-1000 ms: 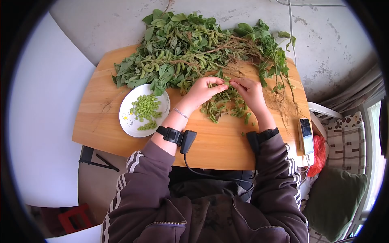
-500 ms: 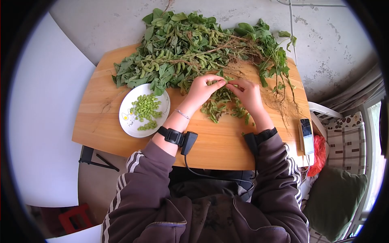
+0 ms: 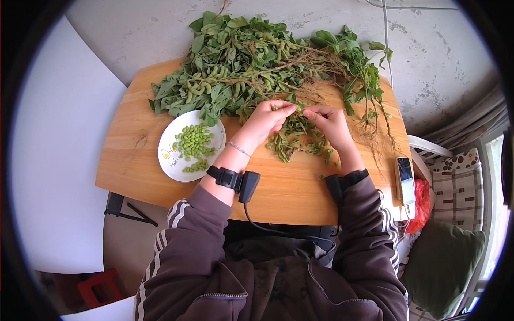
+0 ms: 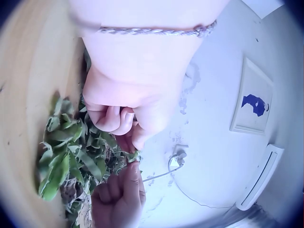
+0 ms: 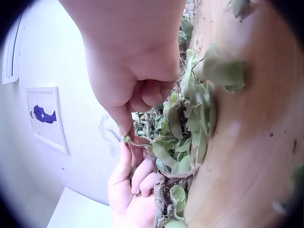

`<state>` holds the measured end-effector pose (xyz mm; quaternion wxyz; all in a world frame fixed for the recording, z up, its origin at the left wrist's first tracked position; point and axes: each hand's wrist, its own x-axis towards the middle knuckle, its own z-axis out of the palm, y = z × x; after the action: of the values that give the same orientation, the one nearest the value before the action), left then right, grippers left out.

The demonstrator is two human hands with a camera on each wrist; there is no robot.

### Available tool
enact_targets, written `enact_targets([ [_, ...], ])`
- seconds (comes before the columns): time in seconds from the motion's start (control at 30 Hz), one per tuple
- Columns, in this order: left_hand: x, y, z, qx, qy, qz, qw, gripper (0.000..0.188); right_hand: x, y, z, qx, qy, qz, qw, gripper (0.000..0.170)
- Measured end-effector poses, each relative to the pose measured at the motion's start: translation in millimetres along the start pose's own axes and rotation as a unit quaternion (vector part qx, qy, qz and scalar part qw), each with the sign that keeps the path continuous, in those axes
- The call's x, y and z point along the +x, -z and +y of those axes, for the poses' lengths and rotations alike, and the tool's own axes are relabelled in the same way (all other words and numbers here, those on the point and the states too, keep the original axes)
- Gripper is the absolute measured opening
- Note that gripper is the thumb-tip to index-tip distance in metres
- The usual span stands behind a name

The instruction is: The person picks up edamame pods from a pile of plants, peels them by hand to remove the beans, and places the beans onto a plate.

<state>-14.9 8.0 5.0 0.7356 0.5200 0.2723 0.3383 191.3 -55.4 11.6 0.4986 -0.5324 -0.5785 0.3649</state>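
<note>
Between the fingertips of both hands, a small green piece (image 4: 135, 156) (image 5: 126, 139) is pinched. The left hand (image 3: 263, 124) (image 4: 130, 90) grips it with thumb and forefinger, the other fingers curled; a bit of green shows among them in the right wrist view. From the other side, the right hand (image 3: 333, 127) (image 5: 133, 80) pinches with thumb and forefinger. Below the hands lie loose green pods and husks (image 3: 284, 146) (image 5: 204, 114). Left of them, a white plate (image 3: 167, 136) holds shelled green beans (image 3: 193, 142).
A large heap of leafy plants with pods (image 3: 235, 59) covers the back of the wooden table (image 3: 289, 192), with roots (image 3: 326, 67) at its right. A phone (image 3: 405, 179) lies at the right edge. A black cable (image 3: 267, 229) hangs between the wrist cameras.
Both hands have shifted slightly. The left hand has turned so that its curled fingers show more, and the two hands' fingertips stand a little farther apart than half a second ago.
</note>
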Motion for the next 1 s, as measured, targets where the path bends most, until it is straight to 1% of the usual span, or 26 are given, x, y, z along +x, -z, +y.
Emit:
enact_targets([
  [0.07, -2.0, -0.8, 1.5, -0.031, 0.013, -0.005, 0.999, 0.025, -0.8, 1.6, -4.0, 0.015, -0.043, -0.002, 0.999, 0.029],
  [0.13, -3.2, 1.4, 3.9, -0.024, 0.012, -0.008, 1.0, 0.028, 0.9, 3.3, -2.1, 0.019, -0.08, 0.006, 0.997, 0.027],
  [0.17, -3.4, 2.1, 4.5, -0.021, 0.012, -0.01, 1.0, 0.029, 1.2, 1.8, -1.9, 0.02, -0.075, 0.019, 0.997, 0.026],
  [0.2, -0.1, -0.1, -0.3, 0.043, -0.061, 0.012, 0.997, 0.031, 1.5, -0.8, -2.0, 0.022, -0.069, 0.031, 0.997, 0.024],
  [0.23, 5.3, -4.8, -7.7, 0.106, -0.133, 0.033, 0.985, 0.033, 1.8, -2.2, -1.8, 0.024, -0.064, 0.044, 0.997, 0.022],
  [0.27, 8.9, -6.5, -12.9, 0.169, -0.204, 0.054, 0.963, 0.034, 2.1, -1.3, -1.2, 0.022, -0.064, 0.04, 0.997, 0.024],
  [0.37, -0.3, -13.2, -4.4, 0.247, -0.188, 0.068, 0.948, 0.04, 2.8, 0.8, 0.2, 0.016, -0.055, 0.028, 0.998, 0.027],
  [0.43, 2.1, -13.1, -7.7, 0.3, -0.245, 0.087, 0.918, 0.039, 2.8, 0.0, 0.9, 0.013, -0.034, 0.022, 0.999, 0.027],
  [0.47, 3.1, -12.9, -9.3, 0.326, -0.272, 0.097, 0.9, 0.039, 2.7, -0.1, 0.4, 0.006, -0.039, 0.022, 0.999, 0.027],
  [0.57, -1.1, -15.2, -3.9, 0.318, -0.248, 0.107, 0.909, 0.038, 2.6, 0.0, -0.6, -0.013, -0.045, 0.024, 0.999, 0.027],
  [0.67, 1.4, -13.8, -7.1, 0.326, -0.256, 0.12, 0.902, 0.037, 3.2, 0.2, 0.3, -0.029, -0.045, 0.027, 0.998, 0.027],
  [0.77, 5.4, -8.4, -12.6, 0.299, -0.242, 0.119, 0.915, 0.036, 2.2, 0.5, -1.9, -0.038, -0.052, 0.027, 0.998, 0.026],
  [0.97, -5.1, -20.6, -2.1, 0.328, -0.237, 0.147, 0.903, 0.035, 1.4, -2.6, -2.9, -0.01, -0.027, 0.019, 0.999, 0.023],
  [1.0, -5.3, -21.5, -3.1, 0.333, -0.247, 0.152, 0.897, 0.034, 1.2, -3.6, -2.3, -0.008, -0.027, 0.023, 0.999, 0.023],
])
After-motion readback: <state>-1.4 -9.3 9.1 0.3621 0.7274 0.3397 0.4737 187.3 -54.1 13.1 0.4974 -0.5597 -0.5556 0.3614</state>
